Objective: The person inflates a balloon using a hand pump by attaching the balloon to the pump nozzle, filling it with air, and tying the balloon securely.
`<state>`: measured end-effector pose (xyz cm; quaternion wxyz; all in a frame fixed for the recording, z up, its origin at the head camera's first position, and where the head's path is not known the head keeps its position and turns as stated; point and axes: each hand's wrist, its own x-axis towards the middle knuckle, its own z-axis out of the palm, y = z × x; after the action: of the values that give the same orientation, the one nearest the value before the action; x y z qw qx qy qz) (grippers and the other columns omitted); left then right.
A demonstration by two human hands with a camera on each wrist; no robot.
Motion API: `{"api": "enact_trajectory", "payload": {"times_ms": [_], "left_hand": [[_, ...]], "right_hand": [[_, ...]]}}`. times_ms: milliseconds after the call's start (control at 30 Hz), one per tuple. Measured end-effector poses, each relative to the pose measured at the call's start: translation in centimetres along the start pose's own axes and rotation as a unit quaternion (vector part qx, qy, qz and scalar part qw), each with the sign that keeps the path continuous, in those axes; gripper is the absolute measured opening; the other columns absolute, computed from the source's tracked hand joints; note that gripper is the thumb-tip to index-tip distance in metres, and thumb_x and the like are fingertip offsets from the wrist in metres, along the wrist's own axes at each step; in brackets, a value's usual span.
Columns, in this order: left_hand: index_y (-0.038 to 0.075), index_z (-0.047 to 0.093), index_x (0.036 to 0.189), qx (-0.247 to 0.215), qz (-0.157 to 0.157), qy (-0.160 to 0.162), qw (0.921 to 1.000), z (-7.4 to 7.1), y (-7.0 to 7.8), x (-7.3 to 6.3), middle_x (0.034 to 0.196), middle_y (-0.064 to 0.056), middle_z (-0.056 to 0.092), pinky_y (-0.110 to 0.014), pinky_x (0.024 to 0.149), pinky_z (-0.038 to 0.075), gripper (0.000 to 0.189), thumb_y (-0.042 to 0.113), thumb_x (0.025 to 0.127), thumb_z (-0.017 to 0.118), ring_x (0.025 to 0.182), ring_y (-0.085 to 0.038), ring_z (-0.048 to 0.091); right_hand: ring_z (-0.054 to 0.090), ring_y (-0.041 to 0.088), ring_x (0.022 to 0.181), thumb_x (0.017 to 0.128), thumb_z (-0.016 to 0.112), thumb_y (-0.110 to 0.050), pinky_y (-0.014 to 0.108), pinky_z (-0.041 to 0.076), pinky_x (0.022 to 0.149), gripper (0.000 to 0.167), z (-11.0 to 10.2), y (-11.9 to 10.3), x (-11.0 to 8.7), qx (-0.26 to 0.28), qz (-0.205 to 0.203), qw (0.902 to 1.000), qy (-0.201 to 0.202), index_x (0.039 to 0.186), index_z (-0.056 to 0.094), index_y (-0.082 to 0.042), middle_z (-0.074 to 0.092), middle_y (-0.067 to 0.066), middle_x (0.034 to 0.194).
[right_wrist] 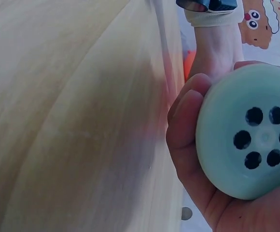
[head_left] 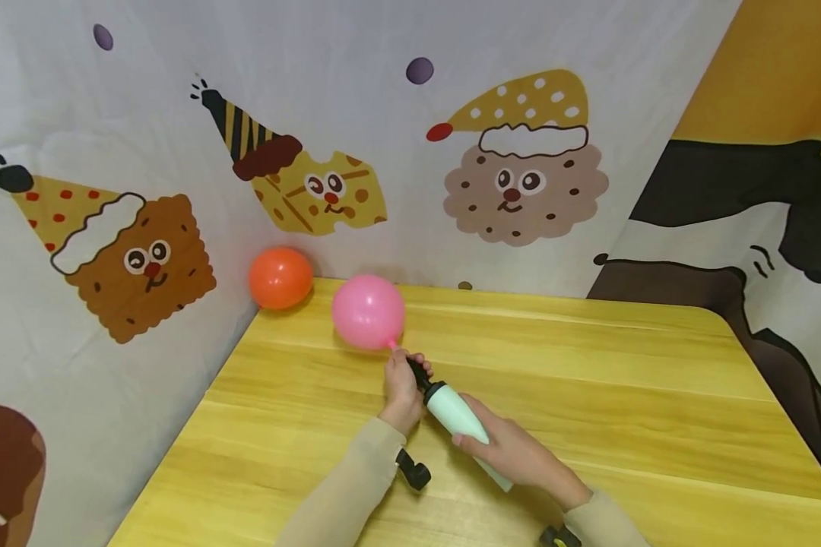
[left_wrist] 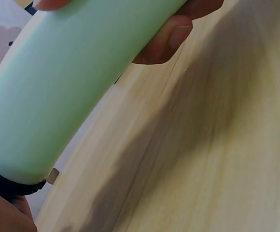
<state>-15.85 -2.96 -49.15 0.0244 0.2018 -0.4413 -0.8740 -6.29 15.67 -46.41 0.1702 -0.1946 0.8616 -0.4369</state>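
Note:
A round, inflated pink balloon [head_left: 368, 312] sits over the far part of the table, its neck pointing down toward my left hand [head_left: 402, 386]. That hand grips the black end [head_left: 420, 374] of a mint-green balloon pump [head_left: 457, 414], thumb and fingers at the balloon's neck. My right hand [head_left: 513, 448] wraps round the pump's green body, which slants down to the right. In the right wrist view the pump's flat round base [right_wrist: 265, 137] shows several dark holes, with curled fingers [right_wrist: 188, 116] along its side. The left wrist view has the green barrel [left_wrist: 77, 87] close up.
An orange balloon [head_left: 280, 278] rests at the table's far left corner, against the cloth. The light wooden table [head_left: 622, 395] extends right. Printed cloth [head_left: 397, 190] with cartoon biscuits hangs behind and to the left. Black straps with small devices [head_left: 413, 471] are on both wrists.

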Motion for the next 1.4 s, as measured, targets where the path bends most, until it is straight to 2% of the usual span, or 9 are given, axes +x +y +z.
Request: {"api": "enact_trajectory", "payload": {"times_ms": [300,533,633,767,867,1000,1133,1300,1400], "left_hand": [[0.006,0.047,0.097,-0.008,0.054,0.035,0.9979,-0.5,1.0,1.9,0.075,-0.001,0.063,-0.022,0.060,0.051,0.025,0.015,0.112,0.030,0.063,-0.011,0.059],[0.007,0.057,0.093,0.114,0.061,-0.002,0.9916,-1.3,2.8,3.0,0.094,-0.006,0.076,-0.028,0.067,0.052,0.030,0.024,0.113,0.042,0.082,-0.018,0.070],[0.006,0.065,0.094,0.175,0.083,-0.028,0.9807,-1.6,3.4,3.1,0.098,-0.008,0.077,-0.036,0.073,0.055,0.032,0.026,0.112,0.049,0.085,-0.019,0.070],[-0.002,0.071,0.098,0.263,0.124,-0.073,0.9539,-2.1,4.3,3.1,0.099,-0.010,0.076,-0.053,0.085,0.057,0.032,0.023,0.110,0.054,0.086,-0.024,0.069],[-0.007,0.072,0.101,0.335,0.163,-0.117,0.9206,-2.5,5.1,2.9,0.098,-0.015,0.076,-0.060,0.089,0.056,0.031,0.019,0.108,0.057,0.090,-0.036,0.070],[-0.007,0.075,0.100,0.415,0.202,-0.152,0.8737,-3.0,6.2,2.9,0.095,-0.015,0.076,-0.055,0.086,0.058,0.028,0.017,0.106,0.061,0.090,-0.042,0.070],[-0.003,0.079,0.100,0.472,0.221,-0.157,0.8391,-3.3,6.7,3.0,0.090,-0.009,0.078,-0.041,0.075,0.061,0.026,0.020,0.104,0.065,0.084,-0.033,0.072],[-0.002,0.079,0.096,0.507,0.240,-0.165,0.8114,-3.4,6.6,2.9,0.079,-0.004,0.076,-0.025,0.066,0.055,0.024,0.019,0.102,0.068,0.078,-0.026,0.073],[-0.003,0.078,0.095,0.514,0.245,-0.173,0.8037,-3.3,6.3,2.6,0.073,-0.005,0.075,-0.022,0.062,0.055,0.024,0.017,0.101,0.069,0.075,-0.028,0.075]], "right_hand": [[0.062,0.014,0.073,0.104,0.060,-0.046,0.032,0.053,0.056,0.075,-1.3,0.4,-2.3,-0.011,0.003,0.9998,-0.014,0.163,0.028,-0.013,0.065,0.019,0.114],[0.065,0.020,0.074,0.103,0.062,-0.046,0.035,0.055,0.054,0.076,-4.8,2.0,-4.5,-0.005,0.059,0.9979,0.026,0.165,0.023,-0.026,0.062,0.027,0.124],[0.064,0.021,0.072,0.101,0.063,-0.050,0.035,0.054,0.053,0.087,-7.1,3.3,-5.2,-0.044,0.111,0.9906,0.066,0.166,0.016,-0.017,0.064,0.029,0.117],[0.064,0.024,0.075,0.100,0.061,-0.055,0.038,0.053,0.057,0.092,-10.0,5.4,-6.5,-0.122,0.165,0.9737,0.100,0.157,0.024,0.007,0.066,0.025,0.108],[0.060,0.024,0.073,0.101,0.059,-0.058,0.038,0.047,0.057,0.079,-11.5,7.2,-7.5,-0.175,0.187,0.9594,0.119,0.136,0.044,0.011,0.064,0.014,0.092],[0.055,0.023,0.067,0.102,0.055,-0.060,0.037,0.042,0.053,0.076,-13.1,9.5,-8.3,-0.213,0.209,0.9461,0.126,0.121,0.046,0.014,0.057,0.009,0.082],[0.055,0.025,0.071,0.103,0.052,-0.060,0.038,0.044,0.055,0.084,-14.3,11.4,-8.7,-0.216,0.220,0.9433,0.122,0.125,0.042,0.020,0.057,0.015,0.088],[0.055,0.028,0.073,0.103,0.050,-0.062,0.039,0.044,0.057,0.088,-15.0,12.6,-8.8,-0.221,0.232,0.9403,0.116,0.125,0.040,0.023,0.054,0.021,0.091],[0.055,0.030,0.075,0.102,0.053,-0.062,0.041,0.046,0.058,0.089,-15.1,12.7,-8.8,-0.227,0.231,0.9389,0.116,0.127,0.040,0.023,0.054,0.024,0.094]]}}
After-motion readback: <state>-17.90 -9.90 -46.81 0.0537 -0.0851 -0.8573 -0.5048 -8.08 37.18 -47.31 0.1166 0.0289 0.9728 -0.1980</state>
